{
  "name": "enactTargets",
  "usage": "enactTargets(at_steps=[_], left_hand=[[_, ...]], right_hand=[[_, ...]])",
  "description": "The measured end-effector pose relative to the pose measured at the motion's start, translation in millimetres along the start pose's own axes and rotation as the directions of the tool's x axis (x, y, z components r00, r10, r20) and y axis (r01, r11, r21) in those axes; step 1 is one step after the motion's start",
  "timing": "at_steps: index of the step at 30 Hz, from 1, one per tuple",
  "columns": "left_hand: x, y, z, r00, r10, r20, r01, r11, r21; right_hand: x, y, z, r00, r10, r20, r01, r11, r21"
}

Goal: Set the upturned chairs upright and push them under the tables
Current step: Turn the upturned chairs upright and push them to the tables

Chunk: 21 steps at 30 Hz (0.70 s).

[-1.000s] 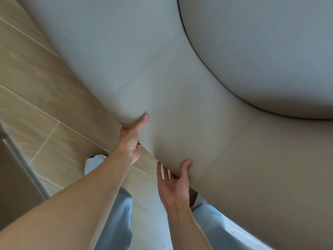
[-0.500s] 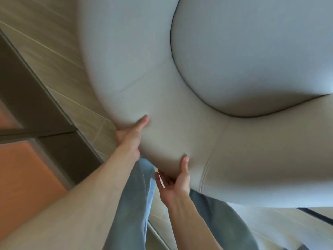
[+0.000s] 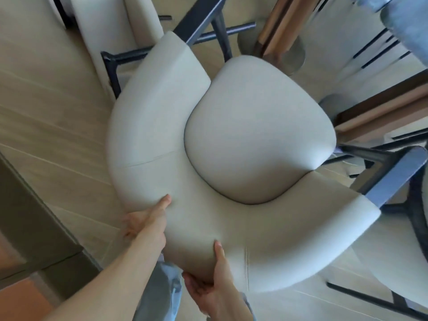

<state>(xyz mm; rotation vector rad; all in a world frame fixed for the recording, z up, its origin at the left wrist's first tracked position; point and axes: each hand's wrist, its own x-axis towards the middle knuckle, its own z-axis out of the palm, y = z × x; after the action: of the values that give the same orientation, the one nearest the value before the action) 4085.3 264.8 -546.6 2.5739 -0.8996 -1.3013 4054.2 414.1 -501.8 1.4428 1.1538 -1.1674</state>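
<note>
1. No name, label or writing can be read on anything here.
2. The cream chair [image 3: 162,126] sits upright, with its round seat cushion [image 3: 259,135] facing up. Its curved back wraps round the near and left side of the seat.
3. The chair's dark metal frame [image 3: 391,179] shows at the ends of both arms, at the top and at the right.
4. The left hand [image 3: 144,222] holds the back of the chair on its near left edge. The thumb lies on top of the soft back and the fingers curl down the outside.
5. The right hand [image 3: 208,288] holds the lowest edge of the back, very close to the person's body. The thumb points up on the inside and the fingers go under the edge.
6. Both hands sit near each other on the same curved back.
7. The chair stands over the pale floor [image 3: 46,112]. A table [image 3: 379,107] with a brown edge is just past it on the right.
8. Another cream chair [image 3: 108,26] stands at the top left.
9. A dark cabinet [image 3: 30,216] is at the left.
</note>
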Motion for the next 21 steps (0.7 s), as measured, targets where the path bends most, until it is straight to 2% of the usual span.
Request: enactTargets(at_steps=[2,3,4,5,6,7,8,9,10,11,12,14,17,21], left_hand=[[-16,17,8,0.999,0.042,0.002,-0.042,0.995,0.092],[-22,25,11,0.998,0.065,0.015,-0.066,0.990,0.124],[-27,33,15,0.995,0.094,0.029,-0.097,0.985,0.143],[-31,39,20,0.991,0.126,0.042,-0.130,0.980,0.149],[-38,47,27,0.983,0.171,0.060,-0.178,0.973,0.148],[-41,51,31,0.976,0.203,0.076,-0.212,0.968,0.137],[-47,55,33,0.970,0.227,0.084,-0.236,0.964,0.125],[-53,60,39,0.964,0.252,0.084,-0.261,0.960,0.106],[-60,64,45,0.959,0.270,0.084,-0.278,0.956,0.092],[-67,70,52,0.955,0.283,0.084,-0.290,0.953,0.083],[-73,77,58,0.951,0.296,0.084,-0.303,0.950,0.077],[-82,90,71,0.942,0.324,0.088,-0.329,0.942,0.059],[-94,108,92,0.928,0.356,0.108,-0.361,0.932,0.035],[-109,130,120,0.913,0.395,0.107,-0.395,0.919,-0.023]], right_hand=[[-17,-18,-9,0.998,-0.023,0.052,0.034,0.976,-0.216],[-26,-22,-15,0.993,-0.102,0.065,0.120,0.904,-0.410],[-33,-25,-21,0.953,-0.287,0.097,0.284,0.735,-0.616],[-35,-25,-28,0.826,-0.533,0.184,0.465,0.458,-0.757],[-37,-31,-28,0.575,-0.764,0.292,0.598,0.148,-0.788],[-38,-35,-26,0.284,-0.870,0.404,0.678,-0.117,-0.726],[-39,-41,-20,0.070,-0.865,0.497,0.687,-0.319,-0.653],[-35,-51,-10,-0.032,-0.810,0.585,0.635,-0.468,-0.614],[-35,-65,1,-0.021,-0.757,0.653,0.569,-0.546,-0.615],[-31,-79,9,0.023,-0.723,0.691,0.511,-0.586,-0.629],[-30,-91,17,0.029,-0.725,0.688,0.438,-0.610,-0.660],[-25,-107,29,-0.072,-0.742,0.667,0.348,-0.645,-0.680],[-19,-134,38,-0.217,-0.745,0.631,0.290,-0.667,-0.687],[-24,-171,50,-0.270,-0.755,0.598,0.245,-0.654,-0.716]])
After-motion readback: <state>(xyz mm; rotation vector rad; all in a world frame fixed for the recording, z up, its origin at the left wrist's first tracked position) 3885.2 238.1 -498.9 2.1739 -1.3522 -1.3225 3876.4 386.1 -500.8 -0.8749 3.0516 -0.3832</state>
